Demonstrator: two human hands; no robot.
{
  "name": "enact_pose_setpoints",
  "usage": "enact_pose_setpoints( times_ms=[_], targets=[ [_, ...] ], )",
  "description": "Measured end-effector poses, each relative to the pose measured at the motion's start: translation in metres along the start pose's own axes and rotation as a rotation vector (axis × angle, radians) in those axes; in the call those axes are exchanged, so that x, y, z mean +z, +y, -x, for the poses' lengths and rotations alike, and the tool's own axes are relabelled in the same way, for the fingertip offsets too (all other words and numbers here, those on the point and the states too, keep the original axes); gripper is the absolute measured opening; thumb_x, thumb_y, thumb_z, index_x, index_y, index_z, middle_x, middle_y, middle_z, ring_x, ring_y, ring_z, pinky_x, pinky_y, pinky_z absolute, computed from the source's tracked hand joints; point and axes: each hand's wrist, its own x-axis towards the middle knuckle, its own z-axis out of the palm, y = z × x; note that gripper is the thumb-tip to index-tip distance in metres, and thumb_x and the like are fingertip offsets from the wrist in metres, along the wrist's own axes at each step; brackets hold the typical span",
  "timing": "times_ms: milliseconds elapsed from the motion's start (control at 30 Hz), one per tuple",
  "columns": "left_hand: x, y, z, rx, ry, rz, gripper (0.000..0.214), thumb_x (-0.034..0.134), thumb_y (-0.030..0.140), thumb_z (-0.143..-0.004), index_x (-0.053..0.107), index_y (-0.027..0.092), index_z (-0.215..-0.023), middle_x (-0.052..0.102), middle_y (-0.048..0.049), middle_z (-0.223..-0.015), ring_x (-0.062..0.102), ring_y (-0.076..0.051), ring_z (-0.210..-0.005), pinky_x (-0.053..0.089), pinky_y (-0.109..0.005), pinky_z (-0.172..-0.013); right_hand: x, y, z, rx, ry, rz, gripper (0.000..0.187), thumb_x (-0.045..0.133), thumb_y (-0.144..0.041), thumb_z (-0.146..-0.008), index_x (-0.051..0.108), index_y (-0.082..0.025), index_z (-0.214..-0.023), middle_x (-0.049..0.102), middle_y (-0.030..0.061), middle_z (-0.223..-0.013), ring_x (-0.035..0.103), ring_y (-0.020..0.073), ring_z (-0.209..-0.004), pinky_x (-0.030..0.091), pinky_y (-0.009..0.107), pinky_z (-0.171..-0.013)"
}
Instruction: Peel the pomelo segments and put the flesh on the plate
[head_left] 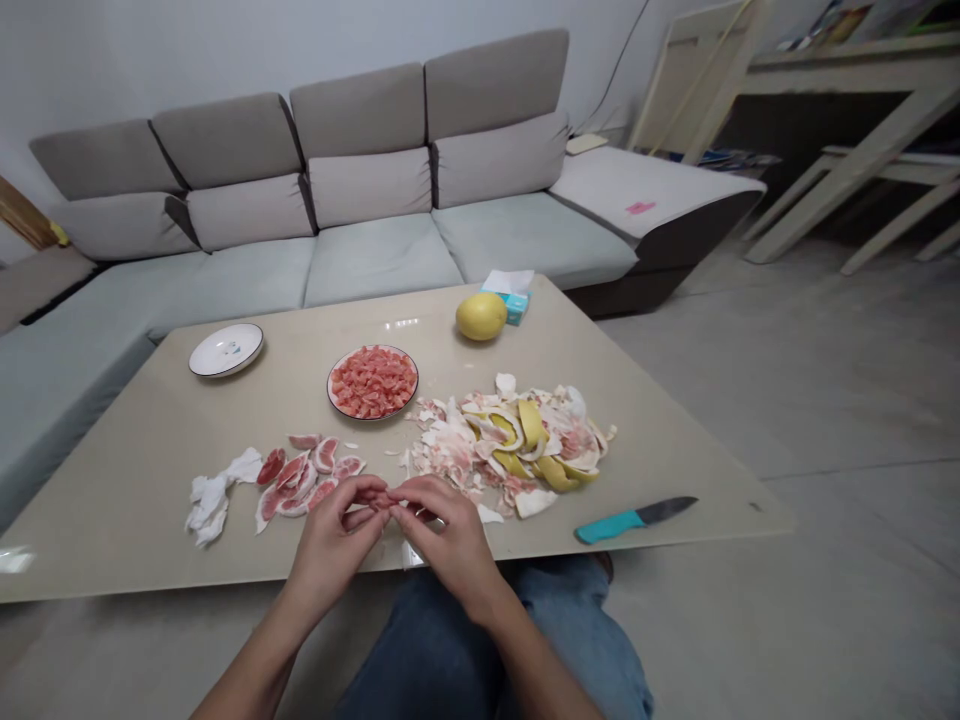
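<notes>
My left hand (345, 530) and my right hand (442, 525) meet over the front edge of the table, thumbs and fingertips pinched on a small piece of pink pomelo flesh (381, 502). The fingers partly cover it. Just left of my hands lie several pink pomelo segments (296, 480) with pale membrane on them. To the right spreads a pile of yellow peel (532, 425) and torn membrane scraps (450, 450). Beyond my hands stands a plate (373, 417) with a dark rim, heaped with peeled pink pomelo flesh (375, 380).
A knife (637, 520) with a teal handle lies near the table's right front edge. A whole yellow pomelo (481, 316) sits beside a tissue box (517, 305). A white plate (226, 350) and crumpled tissue (217, 495) are on the left. A grey sofa (382, 255) stands behind the table (112, 480).
</notes>
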Motion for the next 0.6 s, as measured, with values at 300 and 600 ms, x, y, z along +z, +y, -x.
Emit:
enact_pose_setpoints(
  times_ms=[300,600],
  targets=[
    [-0.004,0.003,-0.003,-0.008,-0.028,-0.01,0.012,0.075,0.025,-0.071,0.069,0.019,-0.08,0.067,-0.0025,-0.08,0.064,-0.018,-0.079,0.055,-0.026,-0.071,0.0,-0.002,-0.001,0.254,-0.073,-0.213,0.013,0.065,-0.031,-0.083,0.069,-0.019,-0.087,0.067,0.0026,-0.082,0.062,0.0124,-0.065,0.051,0.022,-0.057],
    [-0.006,-0.002,-0.003,-0.08,-0.068,0.117,0.016,0.078,0.026,-0.071,0.068,0.017,-0.079,0.069,-0.0034,-0.081,0.064,-0.017,-0.079,0.052,-0.027,-0.075,0.003,0.006,-0.002,0.466,-0.045,-0.593,0.03,0.074,-0.046,-0.074,0.066,-0.018,-0.082,0.063,-0.002,-0.062,0.06,0.0129,-0.057,0.055,0.028,-0.061]
  ],
)
